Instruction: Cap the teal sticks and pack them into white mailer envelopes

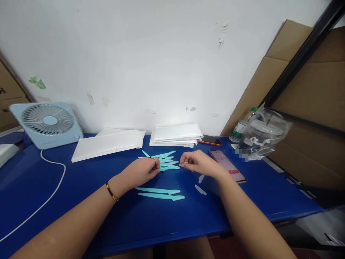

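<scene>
Several turquoise eyebrow razors (167, 157) lie in a loose heap on the blue table. My left hand (145, 169) is closed over the near side of the heap, pinching an eyebrow razor (169, 168) whose blade end points right. Just off that end, my right hand (198, 162) pinches a small pale, see-through piece that looks like a blade cap (181, 165); its fingers partly cover it. Two more eyebrow razors (156, 190) lie side by side nearer the front. Clear blade caps (200, 190) rest on the table below my right hand.
White flat packets (176, 133) are stacked against the wall, with more packets (107, 144) to their left. A blue fan (50, 120) with a white cable stands left. Two phones (229, 167), a bottle (238, 131) and a bagged cup (265, 136) are on the right.
</scene>
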{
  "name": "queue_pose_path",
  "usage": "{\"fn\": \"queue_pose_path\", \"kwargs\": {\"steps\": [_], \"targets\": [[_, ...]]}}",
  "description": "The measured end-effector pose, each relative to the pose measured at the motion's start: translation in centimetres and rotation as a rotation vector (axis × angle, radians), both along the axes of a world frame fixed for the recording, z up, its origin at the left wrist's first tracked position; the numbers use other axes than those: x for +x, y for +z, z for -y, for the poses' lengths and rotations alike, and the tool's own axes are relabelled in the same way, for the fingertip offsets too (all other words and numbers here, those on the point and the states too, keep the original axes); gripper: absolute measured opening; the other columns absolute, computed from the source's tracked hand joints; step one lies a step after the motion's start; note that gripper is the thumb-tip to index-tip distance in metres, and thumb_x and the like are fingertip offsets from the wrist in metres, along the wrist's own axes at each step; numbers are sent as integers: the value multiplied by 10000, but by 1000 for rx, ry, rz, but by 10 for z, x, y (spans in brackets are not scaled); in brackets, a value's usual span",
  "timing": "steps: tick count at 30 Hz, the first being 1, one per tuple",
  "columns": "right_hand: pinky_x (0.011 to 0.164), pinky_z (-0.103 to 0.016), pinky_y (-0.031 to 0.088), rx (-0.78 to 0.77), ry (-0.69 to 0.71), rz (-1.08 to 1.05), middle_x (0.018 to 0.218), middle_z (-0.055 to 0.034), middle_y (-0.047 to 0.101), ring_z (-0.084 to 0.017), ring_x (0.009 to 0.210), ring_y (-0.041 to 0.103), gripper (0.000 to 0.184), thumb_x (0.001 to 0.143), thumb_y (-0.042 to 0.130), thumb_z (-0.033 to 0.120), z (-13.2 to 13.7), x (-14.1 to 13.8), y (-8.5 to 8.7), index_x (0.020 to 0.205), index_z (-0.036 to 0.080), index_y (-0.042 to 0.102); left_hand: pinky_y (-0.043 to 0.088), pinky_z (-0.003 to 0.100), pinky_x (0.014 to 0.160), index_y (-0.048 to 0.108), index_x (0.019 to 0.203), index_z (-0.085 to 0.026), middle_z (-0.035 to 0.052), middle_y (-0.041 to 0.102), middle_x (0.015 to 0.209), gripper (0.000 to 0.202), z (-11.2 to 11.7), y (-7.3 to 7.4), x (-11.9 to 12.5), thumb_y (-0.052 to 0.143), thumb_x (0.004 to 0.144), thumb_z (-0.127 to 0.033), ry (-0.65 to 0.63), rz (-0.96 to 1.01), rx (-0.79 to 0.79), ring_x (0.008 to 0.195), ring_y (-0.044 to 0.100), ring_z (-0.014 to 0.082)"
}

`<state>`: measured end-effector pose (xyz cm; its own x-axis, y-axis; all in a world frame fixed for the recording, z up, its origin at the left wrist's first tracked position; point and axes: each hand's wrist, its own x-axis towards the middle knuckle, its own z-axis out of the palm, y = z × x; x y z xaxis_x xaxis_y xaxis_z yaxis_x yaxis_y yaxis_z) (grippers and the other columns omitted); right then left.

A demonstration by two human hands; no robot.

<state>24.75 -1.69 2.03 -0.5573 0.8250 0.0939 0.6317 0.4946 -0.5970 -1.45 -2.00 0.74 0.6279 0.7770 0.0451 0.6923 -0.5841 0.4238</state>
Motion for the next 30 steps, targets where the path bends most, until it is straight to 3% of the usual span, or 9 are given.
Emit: {"fn": "queue_pose_path", "kwargs": {"steps": [3, 6, 10, 15, 21, 26, 30], "targets": [[564, -238, 445, 51, -90, -157, 679, -21, 652, -128, 601, 584, 154, 758, 627, 307, -4, 3, -3, 802, 174, 691, 382, 243, 594, 489, 870, -211, -23, 572, 684, 181, -3, -1, -1, 397, 870, -367, 48, 229, -233, 632, 544, 130], [668, -282, 496, 139, -162, -382, 840, -54, 677, -165, 744, 630, 141, 701, 691, 314, -8, 2, -6, 760, 187, 707, 394, 240, 591, 471, 883, -203, -27, 560, 716, 197, -5, 0, -1, 433, 848, -393, 98, 405, -441, 612, 523, 112], [711, -307, 525, 108, -156, -551, 830, -58, 680, -181, 773, 647, 153, 649, 740, 309, -6, -3, -5, 719, 179, 697, 366, 229, 560, 490, 859, -182, -23, 541, 732, 230, -5, 4, -1, 507, 794, -402, 140, 514, -537, 575, 450, 87], [688, -305, 542, -6, -137, -605, 806, -65, 687, -182, 733, 660, 220, 605, 773, 322, -3, -11, -11, 707, 153, 676, 359, 226, 552, 508, 857, -173, -18, 548, 720, 214, -4, 4, -1, 533, 758, -361, 119, 551, -571, 575, 440, 86], [689, -297, 529, -12, -82, -496, 867, -69, 663, -164, 726, 634, 241, 658, 734, 368, -2, -24, -20, 767, 159, 681, 427, 253, 624, 513, 892, -175, -2, 591, 769, 206, -7, -4, 1, 463, 809, -357, 64, 427, -462, 649, 536, 113], [713, -283, 489, 112, -56, -181, 1122, -79, 573, -177, 883, 581, 220, 712, 684, 307, -1, 1, 4, 909, 208, 697, 427, 325, 809, 556, 1011, -208, 42, 613, 1010, 247, -4, -1, 2, 497, 802, -327, 151, 192, 69, 917, 560, 189], [590, -232, 446, -168, 47, 138, 851, -20, 624, -136, 686, 572, 279, 606, 748, 280, -2, 35, 15, 870, 205, 700, 429, 254, 690, 622, 932, -223, 18, 624, 929, 238, 6, 8, 0, 561, 771, -388, -67, 48, -26, 819, 568, 161]]}}
